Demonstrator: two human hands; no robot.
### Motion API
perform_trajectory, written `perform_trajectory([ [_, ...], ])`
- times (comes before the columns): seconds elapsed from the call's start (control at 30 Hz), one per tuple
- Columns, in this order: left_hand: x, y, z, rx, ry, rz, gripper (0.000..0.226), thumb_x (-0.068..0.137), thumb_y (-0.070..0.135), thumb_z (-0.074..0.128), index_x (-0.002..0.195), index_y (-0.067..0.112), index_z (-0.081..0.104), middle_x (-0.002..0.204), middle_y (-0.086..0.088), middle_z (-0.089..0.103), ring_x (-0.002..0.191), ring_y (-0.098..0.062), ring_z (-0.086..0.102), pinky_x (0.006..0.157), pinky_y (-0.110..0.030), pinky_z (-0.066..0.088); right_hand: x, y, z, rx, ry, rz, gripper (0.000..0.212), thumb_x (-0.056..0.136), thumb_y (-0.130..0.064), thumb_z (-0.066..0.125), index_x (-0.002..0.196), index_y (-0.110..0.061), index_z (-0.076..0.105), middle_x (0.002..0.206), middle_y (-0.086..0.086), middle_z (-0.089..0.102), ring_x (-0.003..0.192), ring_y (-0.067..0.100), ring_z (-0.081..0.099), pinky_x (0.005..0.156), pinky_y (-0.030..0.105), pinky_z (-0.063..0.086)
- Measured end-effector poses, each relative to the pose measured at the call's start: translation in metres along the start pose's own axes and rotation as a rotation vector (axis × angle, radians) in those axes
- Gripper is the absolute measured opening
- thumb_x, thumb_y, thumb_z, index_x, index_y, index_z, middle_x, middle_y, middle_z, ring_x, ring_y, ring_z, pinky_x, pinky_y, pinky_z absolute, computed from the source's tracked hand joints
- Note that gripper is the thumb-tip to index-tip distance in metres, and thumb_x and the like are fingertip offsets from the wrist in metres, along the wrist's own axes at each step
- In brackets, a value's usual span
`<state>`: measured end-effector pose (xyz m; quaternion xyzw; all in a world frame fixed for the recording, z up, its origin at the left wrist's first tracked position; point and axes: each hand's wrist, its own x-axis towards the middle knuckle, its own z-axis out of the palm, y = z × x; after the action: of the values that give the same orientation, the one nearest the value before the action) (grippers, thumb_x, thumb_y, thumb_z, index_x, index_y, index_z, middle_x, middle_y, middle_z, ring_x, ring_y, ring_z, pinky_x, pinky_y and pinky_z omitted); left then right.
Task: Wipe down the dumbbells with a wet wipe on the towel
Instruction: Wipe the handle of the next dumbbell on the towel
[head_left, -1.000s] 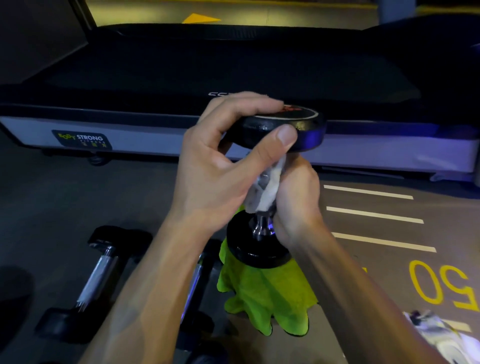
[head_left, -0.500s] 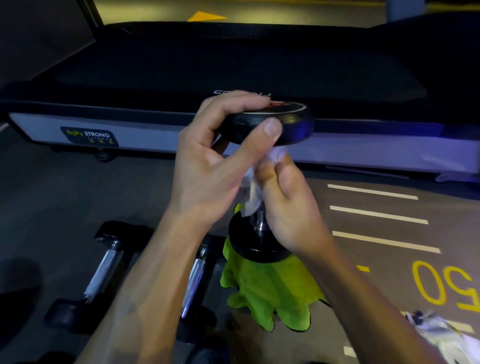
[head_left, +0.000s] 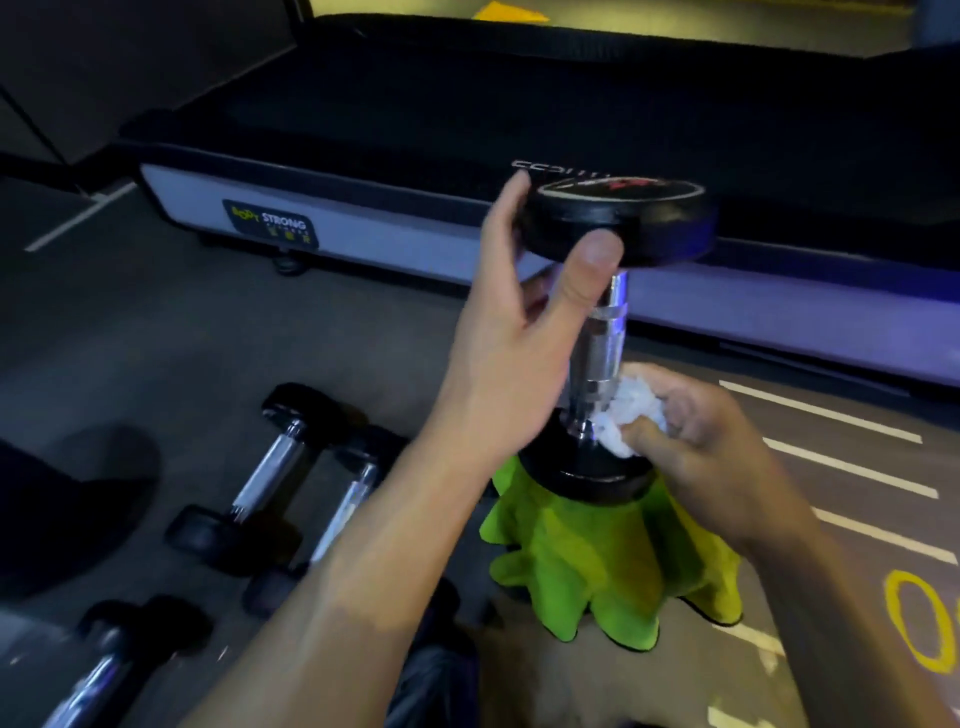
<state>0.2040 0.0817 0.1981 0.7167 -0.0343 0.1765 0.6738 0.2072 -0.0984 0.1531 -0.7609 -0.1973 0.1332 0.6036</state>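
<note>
On the floor, a green towel (head_left: 613, 561) has a dumbbell (head_left: 602, 332) standing up on it. The left hand (head_left: 514, 332) grips its top end with curled fingers. The right hand (head_left: 706, 447) pinches a white wet wipe (head_left: 631, 415) against the shiny bar, near the bottom end.

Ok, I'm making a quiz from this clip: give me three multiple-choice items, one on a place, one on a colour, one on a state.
1. Where is the wet wipe?
A. at the handle's lower end
B. on the top head
C. on the floor

2. What colour is the towel?
A. white
B. green
C. blue

3. How does the dumbbell stand?
A. flat
B. upright on the towel
C. lifted clear

Answers: 1 A, the right hand holds it against the chrome there. 2 B, bright green cloth. 3 B, the left hand steadies its top head.
</note>
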Motion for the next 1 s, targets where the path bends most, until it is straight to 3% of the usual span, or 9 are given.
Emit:
perform_trajectory([
  [0.07, -0.01, -0.016, 0.004, 0.013, -0.038, -0.092, 0.08, 0.095, 0.053, 0.07, 0.159, 0.018, 0.036, 0.136, 0.001, 0.067, 0.118, -0.003, 0.068, 0.109, -0.035, 0.053, -0.001, 0.0, 0.004, -0.013, 0.036, 0.011, 0.045, 0.089, -0.003, 0.056, 0.126, -0.024, 0.071, 0.117, 0.003, 0.078, 0.112, 0.027, 0.072, 0.105, 0.062, 0.049],
  [0.17, -0.022, -0.036, 0.008, 0.118, -0.12, -0.188, 0.056, 0.089, 0.062, 0.06, 0.125, 0.018, 0.064, 0.112, -0.008, 0.076, 0.102, -0.029, 0.073, 0.095, -0.058, 0.057, -0.003, -0.002, 0.013, -0.051, 0.12, -0.01, 0.047, 0.087, -0.01, 0.057, 0.117, -0.042, 0.073, 0.11, -0.003, 0.079, 0.107, 0.026, 0.073, 0.101, 0.059, 0.052],
  [0.27, -0.024, -0.041, 0.01, 0.015, -0.107, -0.222, 0.027, 0.106, 0.043, 0.057, 0.108, 0.017, 0.066, 0.113, -0.007, 0.079, 0.094, -0.024, 0.076, 0.084, -0.043, 0.063, -0.009, -0.002, 0.032, -0.124, 0.289, -0.051, 0.044, 0.094, -0.01, 0.062, 0.114, -0.047, 0.072, 0.105, -0.012, 0.079, 0.1, 0.015, 0.074, 0.096, 0.048, 0.057],
  [0.37, -0.026, -0.034, 0.002, -0.182, -0.088, -0.276, 0.033, 0.107, 0.029, 0.052, 0.119, 0.0, 0.063, 0.109, -0.01, 0.077, 0.081, -0.011, 0.072, 0.067, -0.018, 0.056, -0.018, -0.01, 0.061, -0.109, 0.561, -0.097, 0.043, 0.1, -0.006, 0.063, 0.11, -0.047, 0.07, 0.102, -0.032, 0.074, 0.096, -0.007, 0.069, 0.084, 0.013, 0.052],
  [0.5, -0.047, -0.028, -0.029, -0.221, -0.008, -0.271, 0.038, 0.1, 0.043, 0.057, 0.116, 0.01, 0.067, 0.098, -0.004, 0.078, 0.083, -0.021, 0.07, 0.066, -0.028, 0.059, -0.029, -0.01, 0.087, 0.234, 0.702, -0.062, 0.022, 0.099, -0.009, 0.064, 0.095, -0.029, 0.073, 0.082, -0.025, 0.075, 0.076, -0.01, 0.065, 0.07, 0.006, 0.047],
  [0.67, -0.097, -0.022, -0.12, 0.071, -0.029, -0.359, 0.038, 0.106, 0.037, 0.054, 0.116, 0.001, 0.065, 0.09, -0.01, 0.073, 0.081, -0.015, 0.068, 0.073, -0.03, 0.057, -0.044, 0.006, 0.134, 0.32, 0.335, 0.189, 0.007, 0.09, -0.036, 0.075, 0.091, -0.029, 0.076, 0.081, -0.012, 0.075, 0.075, 0.001, 0.065, 0.07, 0.016, 0.052],
  [0.83, -0.202, -0.062, -0.206, 0.718, -0.163, -0.583, 0.036, 0.098, 0.065, 0.05, 0.093, 0.031, 0.061, 0.077, 0.008, 0.064, 0.07, -0.004, 0.058, 0.07, -0.04, 0.052, -0.056, 0.033, 0.185, 0.746, -0.03, 0.756, 0.024, 0.096, -0.025, 0.067, 0.104, -0.004, 0.073, 0.106, 0.013, 0.079, 0.098, 0.02, 0.077, 0.077, 0.037, 0.064],
  [0.93, -0.267, -0.089, -0.229, 0.834, -0.178, -0.739, 0.029, 0.092, 0.076, 0.047, 0.09, 0.048, 0.054, 0.075, 0.017, 0.059, 0.066, -0.002, 0.054, 0.068, -0.03, 0.046, -0.066, 0.049, 0.202, 0.798, -0.14, 0.958, 0.027, 0.098, -0.016, 0.063, 0.118, 0.004, 0.066, 0.118, 0.019, 0.075, 0.11, 0.025, 0.074, 0.09, 0.041, 0.06],
  [1.0, -0.294, -0.101, -0.236, 0.814, -0.188, -0.822, 0.021, 0.086, 0.073, 0.053, 0.097, 0.054, 0.053, 0.084, 0.022, 0.063, 0.073, 0.0, 0.056, 0.074, -0.025, 0.048, -0.072, 0.055, 0.209, 0.753, -0.148, 0.983, 0.017, 0.096, -0.004, 0.06, 0.108, 0.007, 0.066, 0.122, 0.025, 0.071, 0.115, 0.029, 0.071, 0.095, 0.043, 0.059],
])
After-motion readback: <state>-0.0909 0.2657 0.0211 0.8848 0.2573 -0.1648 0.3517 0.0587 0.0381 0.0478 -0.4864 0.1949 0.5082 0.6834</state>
